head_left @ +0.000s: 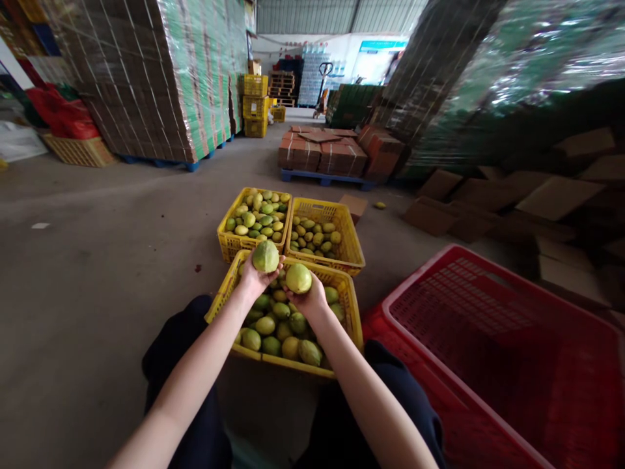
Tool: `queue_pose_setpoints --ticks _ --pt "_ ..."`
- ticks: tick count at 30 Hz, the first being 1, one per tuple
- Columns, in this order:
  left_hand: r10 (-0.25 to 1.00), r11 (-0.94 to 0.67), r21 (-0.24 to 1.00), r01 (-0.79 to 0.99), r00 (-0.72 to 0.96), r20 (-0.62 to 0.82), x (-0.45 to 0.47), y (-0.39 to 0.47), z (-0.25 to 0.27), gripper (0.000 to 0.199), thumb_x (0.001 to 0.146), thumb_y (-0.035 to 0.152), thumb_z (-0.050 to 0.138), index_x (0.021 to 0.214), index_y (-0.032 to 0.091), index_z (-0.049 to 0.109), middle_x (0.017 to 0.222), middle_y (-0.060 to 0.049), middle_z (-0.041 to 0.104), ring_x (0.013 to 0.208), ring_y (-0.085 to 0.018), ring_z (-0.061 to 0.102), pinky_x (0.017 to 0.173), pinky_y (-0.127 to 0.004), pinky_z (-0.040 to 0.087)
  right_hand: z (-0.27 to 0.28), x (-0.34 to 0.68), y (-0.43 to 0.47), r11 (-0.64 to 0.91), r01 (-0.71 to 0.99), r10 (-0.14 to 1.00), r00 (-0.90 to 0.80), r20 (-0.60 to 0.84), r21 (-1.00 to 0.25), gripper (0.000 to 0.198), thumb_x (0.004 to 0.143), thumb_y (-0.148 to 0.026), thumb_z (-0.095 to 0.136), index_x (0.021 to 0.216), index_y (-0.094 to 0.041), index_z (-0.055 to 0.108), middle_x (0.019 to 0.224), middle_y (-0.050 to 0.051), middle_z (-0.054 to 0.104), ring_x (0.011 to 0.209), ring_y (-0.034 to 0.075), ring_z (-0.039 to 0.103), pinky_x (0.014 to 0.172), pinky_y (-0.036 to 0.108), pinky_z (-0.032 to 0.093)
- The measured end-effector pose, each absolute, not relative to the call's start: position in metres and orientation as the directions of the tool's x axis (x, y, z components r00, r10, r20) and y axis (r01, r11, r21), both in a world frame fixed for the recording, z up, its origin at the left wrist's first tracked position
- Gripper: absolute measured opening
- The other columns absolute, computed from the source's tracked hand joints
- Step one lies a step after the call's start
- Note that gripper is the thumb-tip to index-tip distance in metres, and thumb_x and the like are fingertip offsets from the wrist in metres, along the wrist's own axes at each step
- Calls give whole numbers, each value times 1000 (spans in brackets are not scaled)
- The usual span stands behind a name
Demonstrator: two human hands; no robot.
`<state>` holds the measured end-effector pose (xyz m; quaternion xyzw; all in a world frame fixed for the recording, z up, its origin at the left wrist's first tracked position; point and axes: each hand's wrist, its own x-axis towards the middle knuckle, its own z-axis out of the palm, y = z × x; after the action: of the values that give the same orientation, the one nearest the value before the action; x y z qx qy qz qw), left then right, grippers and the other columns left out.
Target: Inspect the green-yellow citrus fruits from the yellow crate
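The left hand (254, 279) cups a ridged fruit (265, 256) from beneath; the right hand (313, 298) cradles a smoother fruit (298, 279). Both are above the near crate (355, 319), palms seemingly upturned so neither rolls off.

Held fruits (299, 279): yellow-green. Crate fruit (265, 325): mixed green and yellow. Fruit crates (347, 228): yellow, slotted sides. Big crate (488, 326) on right: red, slot grid. Trousers (170, 345): dark navy. Floor (97, 260): grey-brown. Wrapped stack (141, 85), left: brown side, green face, pale strap lines. Low pallet (303, 175): blue; cardboard (300, 156) on it brown.
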<state>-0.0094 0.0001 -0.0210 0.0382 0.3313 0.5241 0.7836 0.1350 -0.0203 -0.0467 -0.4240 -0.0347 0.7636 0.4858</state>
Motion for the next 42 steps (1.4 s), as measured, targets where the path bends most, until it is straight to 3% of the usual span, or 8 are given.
queue_pose_setpoints --ticks 7,17,22,26,29,33,37,42 --pt "839 471 516 -716 183 -513 -8 0 -20 50 101 47 39 124 9 63 70 -9 72 49 -17 66 41 -23 54 -28 135 -25 -499 -727 811 -200 -549 -472 29 94 -40 50 98 -16 64 60 5 69 45 18 63 37 23 51" --pt "759 604 442 -663 311 -572 -10 -3 -18 50 98 54 46 110 9 67 67 -9 68 48 -14 63 39 -18 52 -29 139 -25 -566 -729 766 -294 -571 -385 43 98 -49 43 100 -13 67 60 7 70 44 16 62 35 20 50" --pt "804 552 481 -682 281 -524 -6 -2 -19 43 101 48 47 109 10 65 75 -10 69 61 -17 68 53 -23 60 -30 140 -23 -544 -741 771 -257 -582 -394 31 95 -43 51 96 -16 65 60 5 69 46 16 62 33 20 47" --pt "891 420 615 -667 174 -419 -5 -2 -24 41 90 43 70 121 19 61 97 -10 72 81 -21 73 71 -34 64 -33 140 -19 -410 -768 830 -90 -550 -493 15 91 -33 59 94 -19 61 68 3 71 58 16 66 46 23 55" --pt "972 191 766 -614 11 -233 -6 -4 -23 53 77 21 84 124 27 59 118 -6 70 104 -22 70 89 -39 61 -34 140 -18 -206 -711 910 114 -399 -673 22 80 -25 72 97 -25 58 84 -2 72 72 16 68 57 24 58" --pt "994 -97 897 -431 -89 65 -9 -14 -12 59 58 -1 88 108 25 70 128 -5 67 134 -26 54 112 -34 45 -31 141 -23 142 -400 927 375 -20 -906 49 62 -24 87 102 -27 60 94 -5 69 84 14 63 71 23 55" --pt "989 -140 904 -405 -103 107 -11 -23 0 49 56 -6 86 94 21 73 124 -9 68 143 -29 45 119 -34 37 -27 143 -26 334 -99 853 455 256 -937 55 55 -18 88 103 -26 63 101 -2 67 94 18 59 80 25 51" --pt "972 -235 936 -260 -41 233 -17 -26 1 44 60 2 88 96 24 75 127 -9 65 142 -30 45 122 -36 32 -32 144 -27 422 133 800 411 438 -897 52 63 -22 84 110 -25 61 113 2 64 106 22 59 98 35 47"
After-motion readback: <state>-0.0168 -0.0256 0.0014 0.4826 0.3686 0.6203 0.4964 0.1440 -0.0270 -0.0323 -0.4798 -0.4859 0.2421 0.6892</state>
